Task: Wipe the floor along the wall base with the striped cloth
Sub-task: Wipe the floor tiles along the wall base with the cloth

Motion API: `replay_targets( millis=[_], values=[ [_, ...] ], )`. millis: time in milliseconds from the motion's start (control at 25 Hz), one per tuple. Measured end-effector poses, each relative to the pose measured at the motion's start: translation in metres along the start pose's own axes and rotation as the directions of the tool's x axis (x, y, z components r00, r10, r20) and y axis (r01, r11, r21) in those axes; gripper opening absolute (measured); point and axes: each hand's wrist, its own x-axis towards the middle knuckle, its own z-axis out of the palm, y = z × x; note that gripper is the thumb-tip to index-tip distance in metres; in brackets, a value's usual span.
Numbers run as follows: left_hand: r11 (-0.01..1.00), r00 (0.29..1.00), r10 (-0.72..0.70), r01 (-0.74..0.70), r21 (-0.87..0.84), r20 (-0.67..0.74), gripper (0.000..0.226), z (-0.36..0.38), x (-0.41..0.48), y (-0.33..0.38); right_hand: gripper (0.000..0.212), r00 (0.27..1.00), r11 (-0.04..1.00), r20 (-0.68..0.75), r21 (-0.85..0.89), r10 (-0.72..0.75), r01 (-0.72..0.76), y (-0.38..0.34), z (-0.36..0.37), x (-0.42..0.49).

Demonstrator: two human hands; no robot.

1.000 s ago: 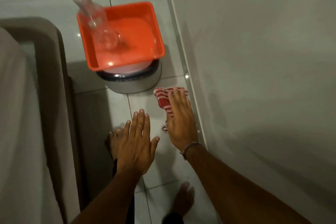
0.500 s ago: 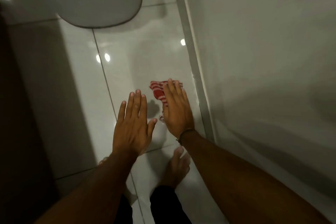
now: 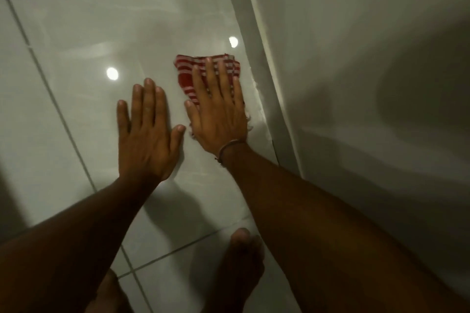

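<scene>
the left hand (image 3: pixel 146 132) lies flat and bare on the floor (image 3: pixel 76 63), fingers spread wide, its grip holding nothing, just beside the right hand. the right hand (image 3: pixel 218 112) presses palm-down on the striped cloth (image 3: pixel 189 71) with fingers stretched out flat, a wide grip that pins the cloth rather than curls round it. the cloth lies bunched on the tile close to the wall base (image 3: pixel 256 40), its long axis running away from the person, roughly along the base.
</scene>
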Motion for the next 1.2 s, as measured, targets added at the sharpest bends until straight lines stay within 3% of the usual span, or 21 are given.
replay_targets(
  millis=[280,600,1080,1200],
  values=[
    [1.000,0.996,0.007,-0.009,-0.022,-0.091,0.081,0.010,-0.001,0.000,0.072,0.998,0.999,-0.043,-0.027,-0.046,0.045,0.017,-0.001,0.019],
    [1.000,0.993,0.020,-0.022,-0.013,-0.117,0.081,0.011,0.001,-0.001,0.069,0.995,1.000,-0.101,-0.009,-0.001,0.000,0.029,-0.009,0.052],
    [0.999,0.992,0.029,-0.032,-0.019,-0.124,0.082,0.010,0.001,0.000,0.068,0.994,0.985,-0.063,0.156,0.091,-0.081,0.051,-0.003,-0.049],
    [0.999,0.992,0.028,-0.031,-0.020,-0.122,0.082,0.010,0.000,0.000,0.070,0.992,0.987,-0.025,0.107,0.125,-0.122,0.056,0.007,-0.097]
  ],
)
